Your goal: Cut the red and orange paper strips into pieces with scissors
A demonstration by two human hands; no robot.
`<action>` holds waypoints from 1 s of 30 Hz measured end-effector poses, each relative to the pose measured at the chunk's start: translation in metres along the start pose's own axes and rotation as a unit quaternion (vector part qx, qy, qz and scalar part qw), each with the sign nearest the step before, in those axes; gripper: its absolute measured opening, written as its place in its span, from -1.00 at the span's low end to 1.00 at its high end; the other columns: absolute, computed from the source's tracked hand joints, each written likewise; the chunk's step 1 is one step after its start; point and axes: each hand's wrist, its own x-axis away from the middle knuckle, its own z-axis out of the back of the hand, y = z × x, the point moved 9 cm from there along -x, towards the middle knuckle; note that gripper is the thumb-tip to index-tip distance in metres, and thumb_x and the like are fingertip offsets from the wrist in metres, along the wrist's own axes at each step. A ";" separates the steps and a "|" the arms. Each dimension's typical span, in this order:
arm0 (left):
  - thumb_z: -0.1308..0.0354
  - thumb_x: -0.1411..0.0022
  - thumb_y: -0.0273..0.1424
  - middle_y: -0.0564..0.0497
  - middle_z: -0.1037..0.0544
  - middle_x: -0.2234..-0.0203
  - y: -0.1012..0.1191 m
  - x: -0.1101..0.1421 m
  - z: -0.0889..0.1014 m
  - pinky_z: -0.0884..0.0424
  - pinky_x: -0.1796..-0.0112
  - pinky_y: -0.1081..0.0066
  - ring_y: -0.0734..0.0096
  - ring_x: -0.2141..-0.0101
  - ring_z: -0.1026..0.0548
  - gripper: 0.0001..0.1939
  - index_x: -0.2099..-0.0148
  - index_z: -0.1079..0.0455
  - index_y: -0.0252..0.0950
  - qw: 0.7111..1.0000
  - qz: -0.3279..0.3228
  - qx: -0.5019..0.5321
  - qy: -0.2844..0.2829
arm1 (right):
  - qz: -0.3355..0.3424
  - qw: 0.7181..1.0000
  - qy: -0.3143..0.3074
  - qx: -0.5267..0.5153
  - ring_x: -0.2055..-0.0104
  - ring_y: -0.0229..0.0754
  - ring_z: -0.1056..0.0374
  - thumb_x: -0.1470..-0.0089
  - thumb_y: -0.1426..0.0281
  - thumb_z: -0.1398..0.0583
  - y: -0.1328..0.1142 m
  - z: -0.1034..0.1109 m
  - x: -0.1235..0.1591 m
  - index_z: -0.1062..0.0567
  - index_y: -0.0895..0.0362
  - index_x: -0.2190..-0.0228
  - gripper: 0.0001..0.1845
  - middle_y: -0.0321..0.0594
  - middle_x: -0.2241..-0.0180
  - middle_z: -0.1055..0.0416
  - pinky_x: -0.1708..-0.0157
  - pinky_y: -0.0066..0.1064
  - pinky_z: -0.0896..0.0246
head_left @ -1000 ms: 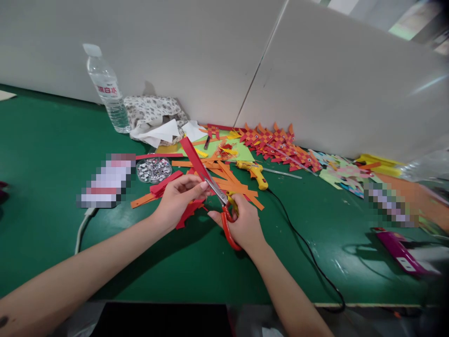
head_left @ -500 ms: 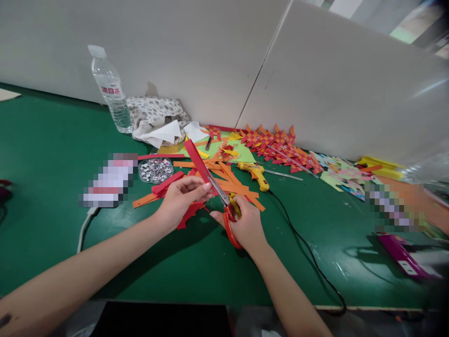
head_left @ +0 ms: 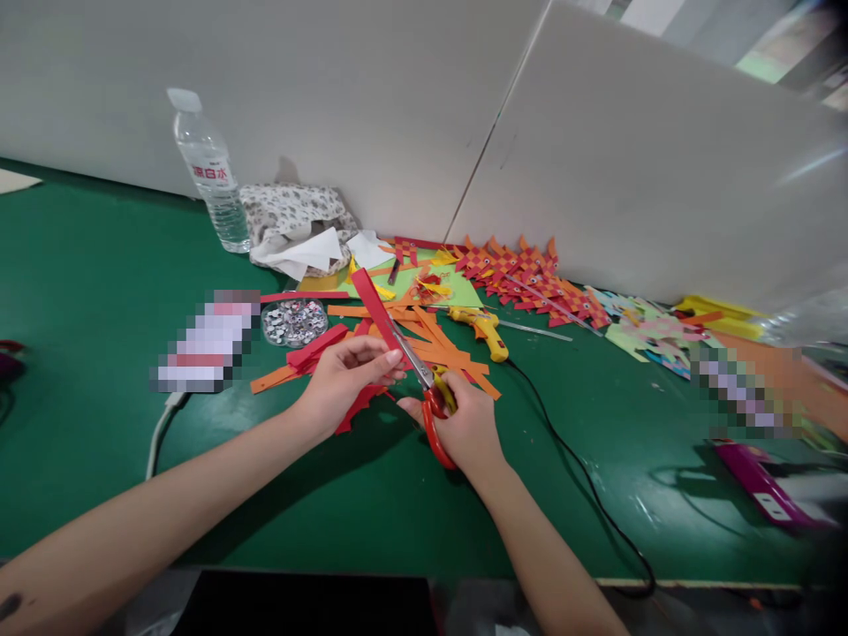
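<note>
A red paper strip (head_left: pixel 372 300) slants up from my left hand (head_left: pixel 344 380), pinched between thumb and fingers. My right hand (head_left: pixel 469 420) is closed round the red and yellow handles of a pair of scissors (head_left: pixel 419 364). The scissor blades lie along the lower part of the strip, close to my left fingertips; whether they are cutting into it I cannot tell. Beneath and behind both hands lie loose orange paper strips (head_left: pixel 441 340) and folded red strips (head_left: pixel 318 347).
A yellow glue gun (head_left: pixel 487 331) with a black cord lies right of the strips. Woven red-orange paper fish (head_left: pixel 523 274) are piled by the wall. Left stand a tub of googly eyes (head_left: pixel 295 322), a water bottle (head_left: pixel 212 177) and a patterned tissue pouch (head_left: pixel 298 212). A purple power strip (head_left: pixel 761 481) is far right.
The red strip's upper end and my left hand have shifted very slightly right and down. The scissors and my right hand stay almost where they were.
</note>
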 end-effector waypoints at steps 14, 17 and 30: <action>-0.35 0.09 -0.34 0.07 -0.56 0.56 -0.002 0.001 0.001 -0.46 0.41 0.49 0.46 0.50 -0.54 -0.78 0.41 -0.41 -0.32 0.999 -0.003 -0.041 0.015 | -0.006 1.000 -0.012 -0.001 0.65 -0.36 0.00 0.19 0.03 -0.26 0.001 -0.001 0.000 -0.15 0.08 0.62 -0.52 -0.43 0.68 -0.13 0.64 -0.50 0.04; -0.35 0.08 -0.34 0.07 -0.55 0.56 -0.003 0.002 0.001 -0.45 0.42 0.50 0.46 0.50 -0.54 -0.78 0.41 -0.41 -0.31 0.999 -0.003 -0.040 0.014 | -0.013 1.000 -0.007 -0.005 0.66 -0.37 0.00 0.20 0.02 -0.27 0.002 -0.001 0.000 -0.15 0.08 0.63 -0.50 -0.43 0.69 -0.13 0.65 -0.51 0.05; -0.34 0.05 -0.37 0.07 -0.54 0.54 -0.009 0.005 -0.006 -0.43 0.45 0.55 0.51 0.51 -0.52 -0.80 0.39 -0.42 -0.34 1.000 0.013 -0.028 -0.007 | 0.005 1.000 -0.006 0.005 0.64 -0.36 -0.02 0.17 0.05 -0.26 0.002 -0.002 0.000 -0.20 0.09 0.60 -0.56 -0.42 0.66 -0.15 0.62 -0.50 0.03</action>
